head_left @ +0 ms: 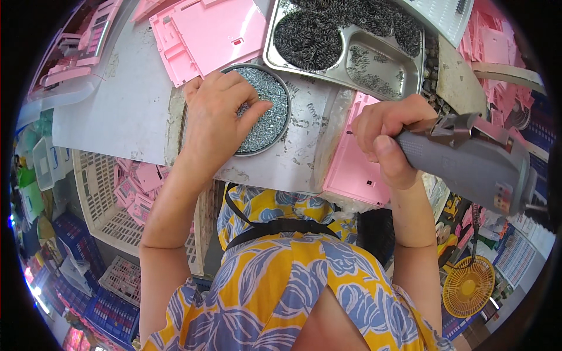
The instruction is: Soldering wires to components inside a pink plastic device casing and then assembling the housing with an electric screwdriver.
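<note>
The grey worktable point(117, 111) carries a steel tray point(383, 55) full of small springs. Before me lies a pink plastic panel point(351, 167). My right hand point(386, 134) is closed firmly around a grey electric screwdriver point(468, 161), above this panel. My left hand point(219, 120) rests in the round dish point(281, 99) of small screws point(266, 123), fingers point(254, 111) loosely bent; what they pinch I cannot tell.

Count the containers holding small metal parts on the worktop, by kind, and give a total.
Round grey metal dish of silver screws: 1
Rectangular steel compartment tray of dark springs: 1
Total: 2
</note>
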`<state>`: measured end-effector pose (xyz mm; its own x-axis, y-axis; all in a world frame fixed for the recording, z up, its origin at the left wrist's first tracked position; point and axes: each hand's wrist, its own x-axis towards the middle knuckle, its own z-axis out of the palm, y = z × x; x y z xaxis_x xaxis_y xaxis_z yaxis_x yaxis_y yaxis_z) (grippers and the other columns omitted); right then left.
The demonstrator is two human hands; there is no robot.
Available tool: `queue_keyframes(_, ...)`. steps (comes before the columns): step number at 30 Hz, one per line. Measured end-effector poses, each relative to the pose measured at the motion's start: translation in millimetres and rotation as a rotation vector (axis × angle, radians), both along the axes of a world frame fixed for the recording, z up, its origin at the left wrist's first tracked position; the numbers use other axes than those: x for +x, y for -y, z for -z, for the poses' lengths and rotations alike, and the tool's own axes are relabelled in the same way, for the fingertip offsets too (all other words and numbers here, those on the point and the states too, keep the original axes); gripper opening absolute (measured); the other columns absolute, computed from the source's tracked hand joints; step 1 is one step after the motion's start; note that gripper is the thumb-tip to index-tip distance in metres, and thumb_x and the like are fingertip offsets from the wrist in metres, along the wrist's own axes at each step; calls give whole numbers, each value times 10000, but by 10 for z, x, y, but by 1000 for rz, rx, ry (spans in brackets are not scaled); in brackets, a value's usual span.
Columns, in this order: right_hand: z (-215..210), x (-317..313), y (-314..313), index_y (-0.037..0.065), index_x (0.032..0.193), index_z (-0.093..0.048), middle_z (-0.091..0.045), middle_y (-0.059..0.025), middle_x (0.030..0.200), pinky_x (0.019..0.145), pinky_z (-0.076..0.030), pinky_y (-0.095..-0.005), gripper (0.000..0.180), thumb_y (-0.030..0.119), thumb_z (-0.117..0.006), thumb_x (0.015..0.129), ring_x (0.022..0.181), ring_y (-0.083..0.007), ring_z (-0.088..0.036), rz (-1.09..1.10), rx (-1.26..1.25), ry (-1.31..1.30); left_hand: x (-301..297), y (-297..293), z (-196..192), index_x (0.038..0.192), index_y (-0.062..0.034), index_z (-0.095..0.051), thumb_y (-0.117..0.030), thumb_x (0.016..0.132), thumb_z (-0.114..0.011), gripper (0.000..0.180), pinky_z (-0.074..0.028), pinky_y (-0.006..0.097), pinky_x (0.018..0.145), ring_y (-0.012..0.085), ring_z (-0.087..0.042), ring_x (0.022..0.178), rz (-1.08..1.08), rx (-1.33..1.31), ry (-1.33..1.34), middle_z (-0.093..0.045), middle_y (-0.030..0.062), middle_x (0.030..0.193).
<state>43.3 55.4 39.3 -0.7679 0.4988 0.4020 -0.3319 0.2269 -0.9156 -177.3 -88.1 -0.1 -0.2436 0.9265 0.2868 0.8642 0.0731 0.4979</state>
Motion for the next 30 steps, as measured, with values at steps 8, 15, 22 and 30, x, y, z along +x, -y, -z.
queue_keyframes(8, -443, 56, -65, 102, 1102, -500, -492, 33, 581, 447, -348, -280, 305, 264, -695, 932, 457, -116, -430, -90, -187, -150, 260, 93, -64, 893, -114, -708, -116, 802, -785, 119, -369, 393, 849, 212, -616, 867, 50, 87, -35, -672, -2, 914)
queue_keyframes(15, -606, 225, 287, 161, 1076, -508, -542, 56, 596, 445, -404, -240, 276, 299, -700, 934, 462, -84, -496, -114, -238, -203, 849, 85, -210, 949, -118, -688, -74, 785, -776, 191, -361, 396, 840, 170, -616, 804, 373, 223, 278, -669, -10, 907)
queue_keyframes(22, -574, 278, 363, 155, 1020, -485, -522, 55, 587, 446, -406, -253, 284, 294, -714, 926, 457, -91, -494, -88, -271, -182, 852, 84, -231, 924, -104, -704, -83, 754, -800, 195, -347, 402, 821, 167, -609, 767, 428, 218, 242, -680, -5, 882)
queue_keyframes(30, -585, 286, 445, 144, 1014, -479, -514, 48, 583, 439, -386, -266, 295, 289, -719, 921, 445, -98, -470, -67, -262, -190, 852, 113, -243, 922, -102, -701, -129, 729, -817, 227, -347, 424, 853, 179, -615, 778, 466, 213, 146, -675, 0, 886)
